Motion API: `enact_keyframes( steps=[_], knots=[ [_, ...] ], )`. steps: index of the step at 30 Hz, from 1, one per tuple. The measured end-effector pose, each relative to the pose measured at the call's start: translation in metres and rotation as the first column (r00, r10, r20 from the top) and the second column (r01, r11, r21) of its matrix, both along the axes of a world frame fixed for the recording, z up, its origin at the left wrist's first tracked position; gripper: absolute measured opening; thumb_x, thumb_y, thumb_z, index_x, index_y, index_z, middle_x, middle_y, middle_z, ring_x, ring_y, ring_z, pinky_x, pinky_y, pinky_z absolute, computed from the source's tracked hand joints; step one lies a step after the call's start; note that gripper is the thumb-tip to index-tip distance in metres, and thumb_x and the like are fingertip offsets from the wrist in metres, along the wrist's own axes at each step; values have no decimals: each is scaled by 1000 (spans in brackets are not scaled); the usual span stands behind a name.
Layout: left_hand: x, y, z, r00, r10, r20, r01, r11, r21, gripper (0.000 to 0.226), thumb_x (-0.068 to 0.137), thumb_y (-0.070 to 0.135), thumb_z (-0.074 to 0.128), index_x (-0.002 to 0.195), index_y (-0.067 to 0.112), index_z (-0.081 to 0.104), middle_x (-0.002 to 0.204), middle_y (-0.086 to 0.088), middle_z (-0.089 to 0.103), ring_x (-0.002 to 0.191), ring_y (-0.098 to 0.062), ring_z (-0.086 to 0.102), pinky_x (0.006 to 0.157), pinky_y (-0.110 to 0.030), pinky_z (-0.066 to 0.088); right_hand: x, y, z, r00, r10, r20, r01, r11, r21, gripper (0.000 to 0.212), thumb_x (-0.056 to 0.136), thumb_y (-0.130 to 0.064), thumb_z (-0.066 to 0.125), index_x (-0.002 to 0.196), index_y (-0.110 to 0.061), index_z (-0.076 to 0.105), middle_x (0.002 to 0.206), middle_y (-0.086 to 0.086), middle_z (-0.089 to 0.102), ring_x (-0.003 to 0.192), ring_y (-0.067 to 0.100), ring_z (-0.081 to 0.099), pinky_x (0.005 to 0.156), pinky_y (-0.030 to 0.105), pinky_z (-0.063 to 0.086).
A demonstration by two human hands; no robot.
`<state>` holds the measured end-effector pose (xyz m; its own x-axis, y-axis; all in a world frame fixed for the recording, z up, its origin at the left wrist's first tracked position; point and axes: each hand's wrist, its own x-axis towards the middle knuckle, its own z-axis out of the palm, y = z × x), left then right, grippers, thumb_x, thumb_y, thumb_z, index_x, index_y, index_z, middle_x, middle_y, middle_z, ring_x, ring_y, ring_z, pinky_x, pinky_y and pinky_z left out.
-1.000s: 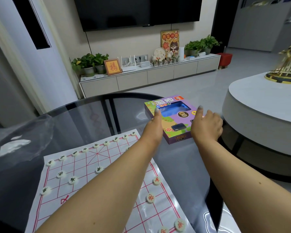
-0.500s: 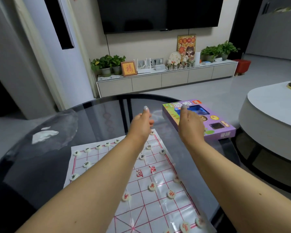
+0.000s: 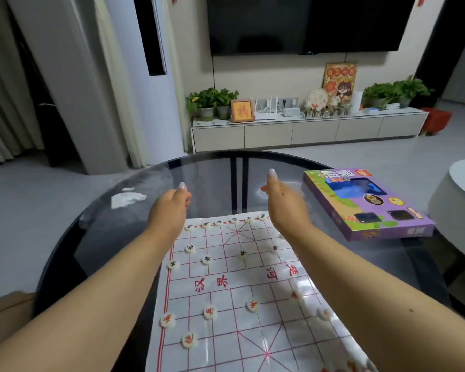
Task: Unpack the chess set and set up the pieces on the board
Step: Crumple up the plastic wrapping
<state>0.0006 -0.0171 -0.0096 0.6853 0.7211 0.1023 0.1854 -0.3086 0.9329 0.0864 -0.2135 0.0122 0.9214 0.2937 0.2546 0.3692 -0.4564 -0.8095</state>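
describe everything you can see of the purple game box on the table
The purple game box is a flat rectangular carton, seemingly printed cardboard, with a purple border, green cartoon artwork, round badges, white lettering along its far edge and a blue panel, perhaps a window, near the top. Two small dark panels sit near its close edge. It lies flat, face up and closed, on the right side of the round glass table, turned at an angle, right of the chess board sheet. Neither hand touches it.

A round glass table carries a board, a box at its right edge.
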Motion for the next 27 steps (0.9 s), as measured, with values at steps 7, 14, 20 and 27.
enact_keyframes(
  steps=[7,14,20,27],
  knots=[
    [-40,66,-19,962,136,-235,-47,936,349,50,103,37,27,115,6,64,128,-17,56,117,-34,48,101,-41,37,-17,41,-9,993,93,-79,-97,994,-49,78,97,-56,13,111,4,60,111,20,63,103,32,57,89,41,45],
    [-56,100,-31,823,76,-563,109,951,288,66,94,64,10,117,39,66,159,-2,21,145,-28,15,117,-50,13,-28,59,-13,984,154,-85,-161,983,-92,78,98,-54,12,109,5,61,111,21,64,104,33,57,90,41,45],
    [-54,101,-32,711,156,-685,121,933,339,70,94,64,6,144,30,41,153,-6,35,142,-31,22,113,-51,17,-30,68,-15,984,154,-84,-162,982,-96,78,98,-54,11,108,5,62,111,20,64,105,32,57,91,42,45],
    [-59,108,-22,919,157,-361,-47,954,295,57,102,45,21,131,10,56,135,-21,50,128,-37,40,106,-38,31,-37,79,-11,970,188,-150,-199,978,-58,73,98,-55,13,106,-5,66,112,10,66,96,23,57,80,38,43]
  ],
)
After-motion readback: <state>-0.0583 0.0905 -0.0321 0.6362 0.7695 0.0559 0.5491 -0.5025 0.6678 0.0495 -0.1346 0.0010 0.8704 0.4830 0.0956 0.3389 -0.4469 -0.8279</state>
